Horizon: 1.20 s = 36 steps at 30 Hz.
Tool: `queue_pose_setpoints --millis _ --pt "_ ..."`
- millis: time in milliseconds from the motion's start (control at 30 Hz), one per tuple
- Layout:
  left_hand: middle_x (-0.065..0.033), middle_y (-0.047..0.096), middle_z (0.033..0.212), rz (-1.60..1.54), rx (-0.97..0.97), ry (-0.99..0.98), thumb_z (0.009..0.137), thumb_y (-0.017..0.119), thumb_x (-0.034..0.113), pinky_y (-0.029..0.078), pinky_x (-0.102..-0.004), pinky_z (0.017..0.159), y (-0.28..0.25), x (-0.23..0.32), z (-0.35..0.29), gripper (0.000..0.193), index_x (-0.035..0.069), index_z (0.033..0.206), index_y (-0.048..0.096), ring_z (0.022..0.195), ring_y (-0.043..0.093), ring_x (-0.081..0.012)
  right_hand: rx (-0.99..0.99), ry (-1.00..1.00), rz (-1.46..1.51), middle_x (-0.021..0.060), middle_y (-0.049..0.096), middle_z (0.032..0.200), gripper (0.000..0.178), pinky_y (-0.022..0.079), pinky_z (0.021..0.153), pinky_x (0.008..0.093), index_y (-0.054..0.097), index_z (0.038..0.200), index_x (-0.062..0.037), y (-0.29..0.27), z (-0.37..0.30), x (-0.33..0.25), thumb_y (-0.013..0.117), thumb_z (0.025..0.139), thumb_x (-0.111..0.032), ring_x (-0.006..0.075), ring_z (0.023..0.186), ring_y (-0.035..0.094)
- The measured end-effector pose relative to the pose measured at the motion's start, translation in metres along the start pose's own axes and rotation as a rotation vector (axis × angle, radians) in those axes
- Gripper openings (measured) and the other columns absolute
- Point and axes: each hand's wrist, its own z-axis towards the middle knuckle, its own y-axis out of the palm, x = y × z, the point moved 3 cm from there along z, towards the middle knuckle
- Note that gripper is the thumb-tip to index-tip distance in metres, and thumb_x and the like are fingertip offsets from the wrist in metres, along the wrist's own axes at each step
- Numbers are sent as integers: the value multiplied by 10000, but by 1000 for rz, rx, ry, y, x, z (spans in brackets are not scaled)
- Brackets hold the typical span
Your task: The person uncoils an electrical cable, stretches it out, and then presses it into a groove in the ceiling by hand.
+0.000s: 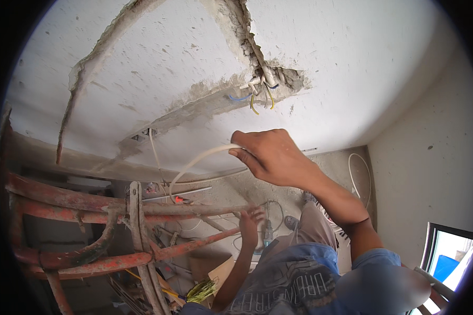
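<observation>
In front of the white wall, my right hand [270, 156] is closed, pinching a white cable [197, 157] between thumb and fingers. From there the cable bends left and down toward the scaffold. My left hand [250, 223] is lower down at the reddish scaffold rail [205, 209]. Its fingers look spread over the rail and slightly blurred. Above my right hand, cut wires [255, 97] with blue and yellow-green ends stick out of a broken hole in the wall. Another pale cable [155, 149] hangs from a wall box [143, 134] further left.
A rusty red scaffold frame [89, 202] with a wooden upright [139, 231] fills the left side. Chiselled grooves [92, 60] run across the wall. On the floor lie a power tool [268, 233], cardboard [220, 273] and loose cables. A window [452, 252] is at the right.
</observation>
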Motion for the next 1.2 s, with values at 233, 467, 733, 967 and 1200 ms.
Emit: queue_pose_setpoints --millis 233,467,733,967,1200 --pt "-89 584 1033 -1126 256 300 987 398 496 453 -362 875 18 219 85 554 24 1277 414 930 575 -227 -30 127 -19 163 569 683 111 414 568 437 596 890 -35 -65 -48 18 588 892 -146 369 650 571" --pt "-4 481 774 -564 -186 751 1014 451 301 429 -335 754 102 327 91 334 34 1212 425 768 494 -150 177 13 -13 175 680 958 252 516 701 374 642 1126 -37 -140 -27 31 596 888 -104 352 785 654" --pt "-33 485 790 -385 -375 1018 1034 394 244 441 -343 792 122 494 114 269 4 1150 422 805 503 -166 -181 -374 -216 160 683 943 305 508 666 400 655 1137 -48 -198 73 4 597 837 -54 326 764 655" --pt "-43 520 774 -389 11 903 1022 421 297 487 -320 734 148 551 102 313 -10 1033 483 727 539 -168 173 -571 -887 60 562 761 384 482 614 345 662 1174 -166 -238 142 -31 613 812 -47 227 716 570" --pt "19 445 532 294 320 897 872 583 598 345 -213 417 119 549 121 594 27 707 559 453 432 -82 308 -650 -1111 0 534 715 488 511 571 298 616 1258 -255 -236 167 -14 681 800 -97 150 710 545"
